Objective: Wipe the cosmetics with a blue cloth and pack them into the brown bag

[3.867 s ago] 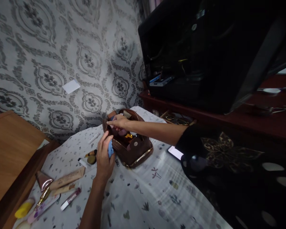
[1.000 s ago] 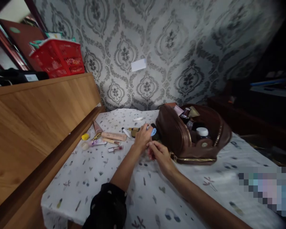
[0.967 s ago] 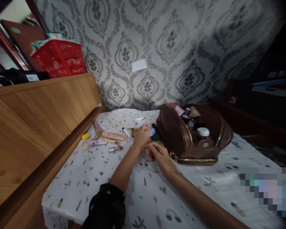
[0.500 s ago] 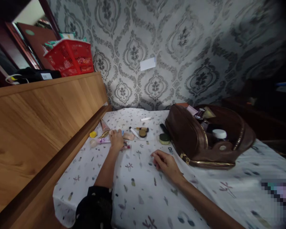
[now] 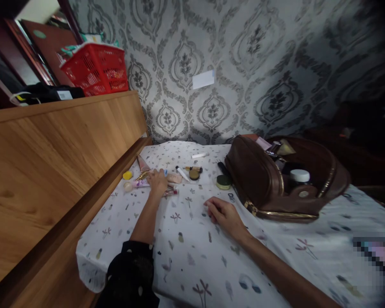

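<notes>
Beside the right hand (image 5: 226, 215) sits a brown bag (image 5: 259, 179) with gold zips. Under both hands lies a white cloth (image 5: 192, 256) printed with small plants.

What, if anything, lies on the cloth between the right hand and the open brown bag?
Nothing visible. The right hand rests on the printed cloth just short of the brown bag, with only bare cloth between them. The round green compact lies farther back, off that line. The left hand is over the small cosmetics.

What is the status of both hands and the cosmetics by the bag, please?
Left hand flat on the cosmetics cluster, grip unclear. Right hand resting on the cloth, empty. Brown bag open beside it.
</notes>
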Demonstrator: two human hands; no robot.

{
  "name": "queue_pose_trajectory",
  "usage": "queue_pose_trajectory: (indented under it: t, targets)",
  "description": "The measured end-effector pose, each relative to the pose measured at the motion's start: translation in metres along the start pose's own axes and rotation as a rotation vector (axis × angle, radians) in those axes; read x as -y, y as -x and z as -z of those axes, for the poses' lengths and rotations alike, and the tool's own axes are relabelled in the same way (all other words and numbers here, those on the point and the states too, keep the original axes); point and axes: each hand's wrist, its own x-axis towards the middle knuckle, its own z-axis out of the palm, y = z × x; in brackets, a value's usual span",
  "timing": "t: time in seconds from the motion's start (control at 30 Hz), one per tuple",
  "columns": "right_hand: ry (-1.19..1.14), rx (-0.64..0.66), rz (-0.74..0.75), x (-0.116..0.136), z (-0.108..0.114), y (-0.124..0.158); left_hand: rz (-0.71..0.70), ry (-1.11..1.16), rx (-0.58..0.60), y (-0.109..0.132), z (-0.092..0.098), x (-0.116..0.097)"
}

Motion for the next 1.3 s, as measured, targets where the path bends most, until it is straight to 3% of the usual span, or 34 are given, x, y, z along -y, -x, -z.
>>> queue_pose_trajectory:
  t: [0.33,0.63,0.8,1.1,1.3]
  targets:
    - [0.015,0.016,0.003,-0.010,-0.002,-0.001,0.046,0.182,-0.048,-0.018,0.005,0.016]
    - [0.024,0.022,0.036,-0.012,-0.002,-0.001,0.221,0.193,-0.166,-0.021,0.023,0.046]
    - [0.019,0.021,0.025,-0.014,-0.002,-0.001,0.325,0.203,-0.111,-0.017,0.018,0.067]
    - [0.015,0.028,0.024,-0.017,-0.003,-0.001,0.125,0.630,-0.045,-0.036,-0.001,0.075]
    - [0.025,0.028,0.029,-0.016,-0.002,-0.001,0.064,0.975,-0.111,-0.050,-0.009,0.068]
